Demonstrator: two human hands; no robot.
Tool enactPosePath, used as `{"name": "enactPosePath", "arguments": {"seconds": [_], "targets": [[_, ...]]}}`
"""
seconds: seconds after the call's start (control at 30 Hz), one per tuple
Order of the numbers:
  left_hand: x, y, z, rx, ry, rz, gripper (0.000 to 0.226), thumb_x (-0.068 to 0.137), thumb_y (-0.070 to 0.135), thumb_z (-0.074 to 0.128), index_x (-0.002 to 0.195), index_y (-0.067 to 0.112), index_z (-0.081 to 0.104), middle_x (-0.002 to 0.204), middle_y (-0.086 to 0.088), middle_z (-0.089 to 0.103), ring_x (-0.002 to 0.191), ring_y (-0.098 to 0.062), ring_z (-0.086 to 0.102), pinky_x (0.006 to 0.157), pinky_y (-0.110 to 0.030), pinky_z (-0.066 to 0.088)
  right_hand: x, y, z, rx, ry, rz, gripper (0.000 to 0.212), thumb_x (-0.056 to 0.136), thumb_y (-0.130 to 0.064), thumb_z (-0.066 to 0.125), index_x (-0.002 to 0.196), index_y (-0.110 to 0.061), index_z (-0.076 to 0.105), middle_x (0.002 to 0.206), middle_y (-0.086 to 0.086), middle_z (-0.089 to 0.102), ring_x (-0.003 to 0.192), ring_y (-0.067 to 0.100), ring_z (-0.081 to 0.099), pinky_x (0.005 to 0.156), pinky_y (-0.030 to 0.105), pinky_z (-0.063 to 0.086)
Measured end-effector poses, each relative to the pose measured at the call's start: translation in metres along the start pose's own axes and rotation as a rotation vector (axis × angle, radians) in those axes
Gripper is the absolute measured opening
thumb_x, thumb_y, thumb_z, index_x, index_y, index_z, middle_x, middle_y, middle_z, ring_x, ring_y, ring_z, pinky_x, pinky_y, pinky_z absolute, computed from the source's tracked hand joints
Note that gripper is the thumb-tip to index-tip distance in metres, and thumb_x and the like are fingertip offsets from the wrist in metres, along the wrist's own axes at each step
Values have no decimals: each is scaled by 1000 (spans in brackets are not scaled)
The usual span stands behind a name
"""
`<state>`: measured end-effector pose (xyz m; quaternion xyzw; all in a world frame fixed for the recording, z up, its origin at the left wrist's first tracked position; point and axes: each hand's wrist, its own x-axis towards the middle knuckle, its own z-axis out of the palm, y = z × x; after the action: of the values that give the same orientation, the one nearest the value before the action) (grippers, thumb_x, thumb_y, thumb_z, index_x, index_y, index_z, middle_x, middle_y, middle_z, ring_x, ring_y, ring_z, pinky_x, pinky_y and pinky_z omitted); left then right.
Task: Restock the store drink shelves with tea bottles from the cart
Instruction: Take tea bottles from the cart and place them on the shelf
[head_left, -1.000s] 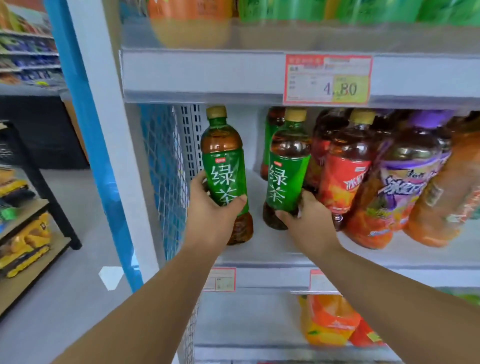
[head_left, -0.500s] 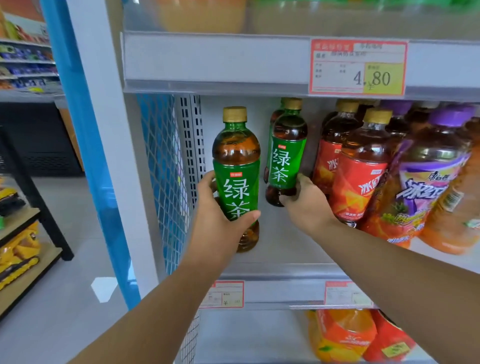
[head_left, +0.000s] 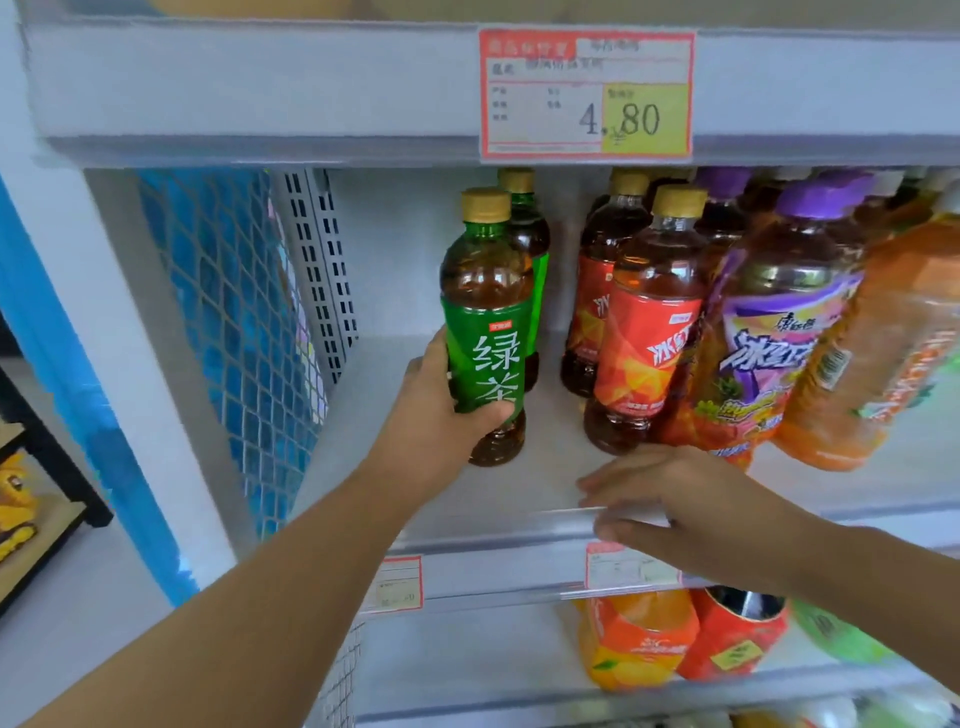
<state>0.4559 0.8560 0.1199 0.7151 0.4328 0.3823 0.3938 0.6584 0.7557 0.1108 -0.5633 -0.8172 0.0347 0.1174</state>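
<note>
My left hand (head_left: 434, 415) grips a green-label tea bottle (head_left: 488, 322) with a tan cap around its lower half; the bottle stands upright on the white shelf (head_left: 457, 499). Directly behind it stands a second green tea bottle (head_left: 532, 234), mostly hidden. My right hand (head_left: 680, 512) holds nothing; its fingers are stretched out over the shelf's front edge, apart from both green bottles. The cart is out of view.
Red-label tea bottles (head_left: 644, 332), a purple-label bottle (head_left: 769, 332) and orange bottles (head_left: 883, 343) fill the shelf's right side. A 4.80 price tag (head_left: 587, 93) hangs on the shelf above. Blue mesh (head_left: 234, 322) closes the left side. Orange and red drinks (head_left: 639, 639) sit on the shelf below.
My right hand let go of the second green bottle, left at the back, and drew back to the shelf's front edge. My left hand moved its bottle right, in front of that one.
</note>
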Motion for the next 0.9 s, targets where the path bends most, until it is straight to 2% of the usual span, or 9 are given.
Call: {"name": "enactPosePath", "arguments": {"seconds": [0.1, 0.3, 0.43, 0.53, 0.6, 0.7, 0.77, 0.83, 0.9], "targets": [[17, 5, 20, -12, -8, 8, 75, 78, 14, 74, 139, 31, 35, 129, 2, 52, 120, -15, 51, 107, -43, 39, -2, 4, 2, 27, 33, -31, 27, 89, -38, 60, 114, -30, 68, 122, -17, 62, 112, -1, 53, 91, 12, 38], [36, 10, 41, 7, 13, -19, 82, 76, 15, 76, 142, 29, 30, 131, -2, 50, 119, -16, 50, 108, -44, 38, -3, 9, 10, 60, 89, -37, 26, 89, -34, 61, 114, -28, 68, 121, -13, 64, 114, 2, 50, 90, 10, 36], [6, 17, 39, 18, 143, -52, 86, 83, 18, 71, 149, 24, 17, 136, -1, 40, 110, -2, 40, 101, -25, 36, -14, -1, 15, 81, 207, -28, 24, 87, -21, 61, 110, -21, 69, 111, -5, 68, 105, 13, 58, 89, 28, 48], [-49, 24, 43, -26, 275, 87, 52, 89, 10, 61, 135, 25, 42, 118, 3, 53, 90, 7, 52, 84, -10, 44, -44, -13, 22, 139, 391, -13, 25, 82, -11, 60, 105, -13, 70, 108, 3, 67, 102, 16, 57, 91, 25, 45], [-93, 20, 55, -34, 215, 111, 34, 90, 4, 56, 113, 29, 55, 98, 11, 60, 75, 6, 56, 70, -5, 41, -77, -22, 33, 203, 393, 50, 24, 83, -8, 59, 104, -11, 70, 106, 4, 67, 101, 15, 54, 91, 22, 41], [-154, 2, 84, 18, 10, 16, 31, 91, 8, 54, 93, 39, 58, 82, 20, 63, 75, 4, 62, 68, -4, 41, -140, -29, 63, 246, 255, 175, 21, 85, -14, 55, 100, -13, 70, 99, 1, 68, 95, 13, 55, 85, 21, 43], [-182, -16, 107, 90, -161, -70, 22, 93, 13, 54, 101, 31, 62, 88, 20, 61, 78, 5, 60, 73, -4, 43, -183, -27, 84, 252, 157, 299, 20, 85, -12, 58, 102, -14, 70, 99, 0, 69, 95, 13, 58, 85, 23, 46], [-202, -39, 128, 159, -321, -162, 24, 93, 14, 54, 114, 24, 61, 104, 11, 61, 89, 2, 58, 83, -14, 46, -221, -23, 102, 244, 66, 445, 24, 86, -11, 63, 108, -17, 69, 108, 0, 68, 103, 18, 59, 92, 30, 47], [-217, -64, 144, 284, -409, -172, 30, 91, 15, 57, 121, 21, 59, 117, 3, 57, 106, -8, 55, 93, -24, 43, -252, -17, 117, 247, -40, 565, 34, 86, -15, 65, 119, -20, 63, 119, 0, 62, 115, 19, 53, 100, 26, 37]]}}
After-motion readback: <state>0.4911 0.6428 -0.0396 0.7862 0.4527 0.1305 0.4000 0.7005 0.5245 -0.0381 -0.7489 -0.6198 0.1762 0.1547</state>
